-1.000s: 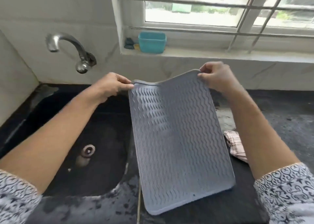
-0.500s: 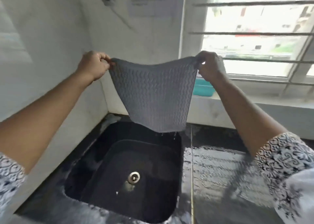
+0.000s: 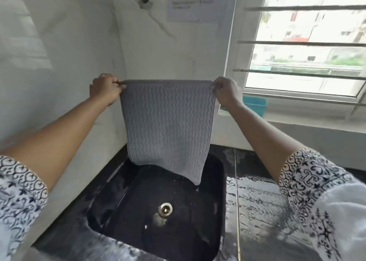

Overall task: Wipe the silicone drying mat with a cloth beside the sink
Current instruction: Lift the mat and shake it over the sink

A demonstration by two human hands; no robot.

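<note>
The grey silicone drying mat (image 3: 168, 126), ribbed with wavy lines, hangs upright in the air above the black sink (image 3: 126, 217). My left hand (image 3: 105, 89) pinches its top left corner and my right hand (image 3: 226, 92) pinches its top right corner, so the top edge is stretched level. The mat's lower edge curls and hangs over the far part of the basin, with water drops falling below it. No cloth is in view.
The drain (image 3: 165, 209) sits in the middle of the basin. A wet black counter (image 3: 261, 211) lies right of the sink. A teal tub (image 3: 255, 104) stands on the window sill behind my right hand. White walls close in at left and behind.
From lying on the counter a second ago, the mat was lifted by both hands over the sink. Since half a second ago it hangs lower, flatter and stretched wider.
</note>
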